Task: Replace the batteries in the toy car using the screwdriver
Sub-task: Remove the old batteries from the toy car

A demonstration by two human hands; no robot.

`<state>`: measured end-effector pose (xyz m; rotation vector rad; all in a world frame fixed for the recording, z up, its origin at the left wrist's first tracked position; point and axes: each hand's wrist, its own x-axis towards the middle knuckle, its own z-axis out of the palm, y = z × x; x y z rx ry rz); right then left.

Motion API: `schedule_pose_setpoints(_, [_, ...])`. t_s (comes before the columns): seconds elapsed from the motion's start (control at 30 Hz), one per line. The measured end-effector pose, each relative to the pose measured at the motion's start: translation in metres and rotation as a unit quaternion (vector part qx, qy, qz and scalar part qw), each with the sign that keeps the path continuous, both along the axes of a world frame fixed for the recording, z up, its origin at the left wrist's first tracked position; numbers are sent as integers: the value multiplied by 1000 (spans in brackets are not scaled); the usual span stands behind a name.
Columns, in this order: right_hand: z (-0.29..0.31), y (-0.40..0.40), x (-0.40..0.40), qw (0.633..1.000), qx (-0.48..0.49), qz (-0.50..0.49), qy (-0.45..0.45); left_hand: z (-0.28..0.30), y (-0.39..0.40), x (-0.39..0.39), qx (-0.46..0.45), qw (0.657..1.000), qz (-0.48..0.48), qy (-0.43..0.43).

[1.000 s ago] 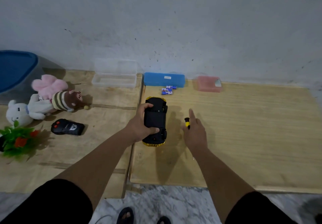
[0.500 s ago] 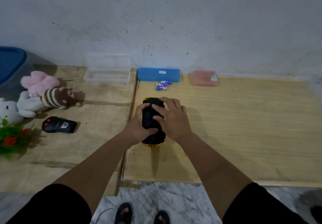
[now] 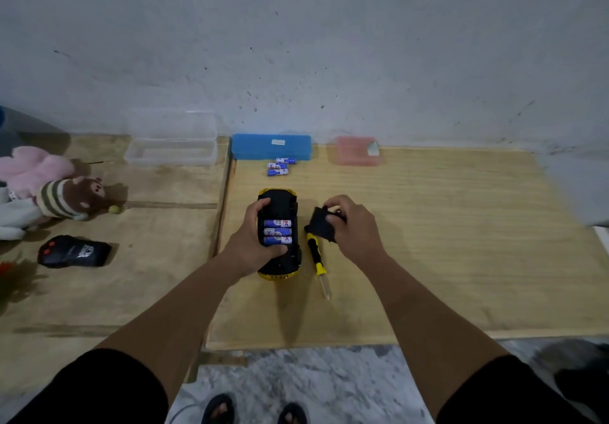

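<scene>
**Q:** so where's the car sitting right now?

**A:** The toy car (image 3: 278,232) is lying belly-up on the bench (image 3: 428,242), near the seam between the two wooden boards. My left hand (image 3: 255,242) is wrapping round its left side, grip pressing on the body, thumb sitting at the near edge of the battery bay. The bay is lying open and three blue batteries (image 3: 277,232) are sitting in it side by side.

**Q:** and the cover? screwdriver?

**A:** My right hand (image 3: 354,224) is holding the black battery cover (image 3: 321,224) just right of the car, grip pinching it at the top edge, so it's hanging above the bench. The screwdriver (image 3: 317,260), yellow and black handle, is lying flat on the bench just beside the car, tip pointing toward me, handle end partly hiding under the cover. Spare batteries (image 3: 280,167) are lying further back, just in front of the blue case (image 3: 271,146) by the wall. Can't tell if a screw is in my fingers, too blurry.
</scene>
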<state>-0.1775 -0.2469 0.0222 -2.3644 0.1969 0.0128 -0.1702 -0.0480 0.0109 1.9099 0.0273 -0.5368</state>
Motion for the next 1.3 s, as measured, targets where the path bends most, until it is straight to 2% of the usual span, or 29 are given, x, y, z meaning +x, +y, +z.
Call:
schedule_pose_setpoints(0.1, [-18,-35,-18,994,-73,-13,81,-3,-3,3,-7,1000,-1,7])
schedule_pose_setpoints(0.17, [-29,-44,-28,991,-85,-15,98,-3,-4,4,-9,1000,-3,8])
schedule_pose_setpoints(0.27, [-44,-44,-34,991,-110,3,73,-2,-7,3,-20,1000,-9,12])
schedule_pose_setpoints(0.37, [-47,-36,-32,991,-136,8,-5,2,-11,2,-46,999,1,17])
schedule_pose_setpoints(0.4, [-44,-30,-29,994,-104,10,-33,4,-12,1,-57,998,6,19])
schedule_pose_setpoints(0.47, [-27,-13,-20,998,21,22,-56,7,-14,1,-79,997,21,17])
schedule_pose_setpoints(0.53, [-9,7,-11,989,138,56,-23,9,-16,0,-101,994,38,6])
schedule_pose_setpoints(0.63, [8,30,-7,954,280,91,61,16,-18,-4,-145,987,72,5])
schedule_pose_setpoints(0.8, [27,32,-4,924,355,99,101,29,-8,-8,-194,974,103,48])
schedule_pose_setpoints(0.87, [36,27,1,918,362,100,129,35,2,-8,-141,987,75,22])
schedule_pose_setpoints(0.93, [46,21,6,924,321,126,165,39,17,-6,-24,997,30,-67])
schedule_pose_setpoints(1.0, [54,15,9,922,280,164,212,43,33,-2,43,989,-20,-140])
schedule_pose_setpoints(1.13, [64,18,13,901,257,202,284,53,45,2,59,970,-147,-182])
schedule_pose_setpoints(1.3, [69,37,19,902,244,211,288,46,60,8,120,958,-154,-212])
